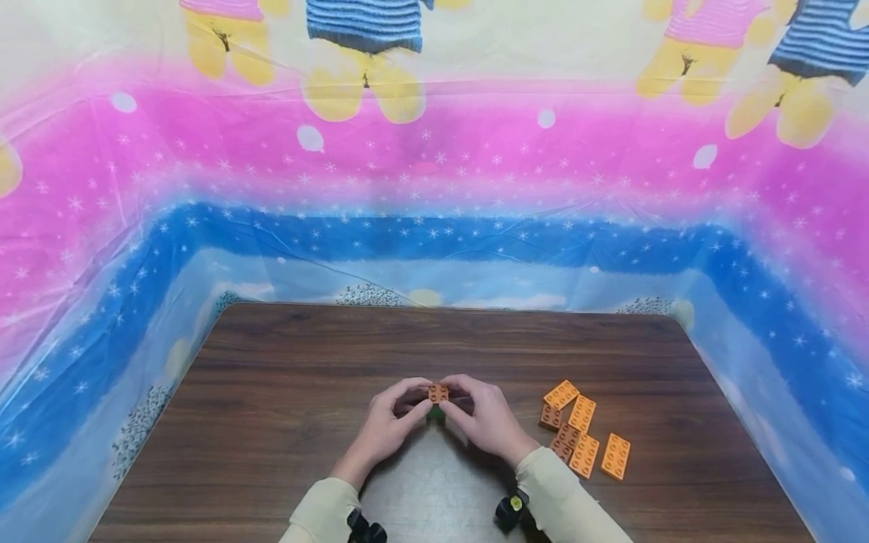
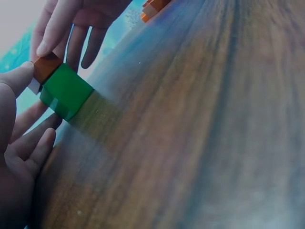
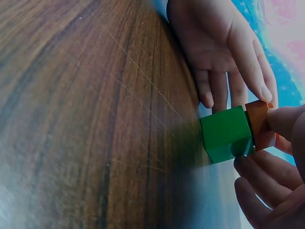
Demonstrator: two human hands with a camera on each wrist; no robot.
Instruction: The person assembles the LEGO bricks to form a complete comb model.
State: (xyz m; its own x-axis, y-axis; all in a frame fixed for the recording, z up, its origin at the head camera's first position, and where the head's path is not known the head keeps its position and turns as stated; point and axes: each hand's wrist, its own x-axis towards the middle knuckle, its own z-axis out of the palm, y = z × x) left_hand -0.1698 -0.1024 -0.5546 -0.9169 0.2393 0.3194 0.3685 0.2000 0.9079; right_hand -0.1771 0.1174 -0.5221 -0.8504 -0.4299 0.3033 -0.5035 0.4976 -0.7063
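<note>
Near the middle of the table, both hands meet at a small orange toy brick with round studs on top. It sits on a larger green block, apparently slightly askew in the wrist views. The left hand pinches one side of the orange brick between thumb and fingers. From the other side the right hand pinches it as well. The green block's base seems to rest on the tabletop. In the head view the hands hide most of the green block.
Right of the hands lies a loose group of orange bricks, with darker orange ones among them. One long orange brick lies apart, farther right. The dark wooden table is enclosed by a patterned cloth.
</note>
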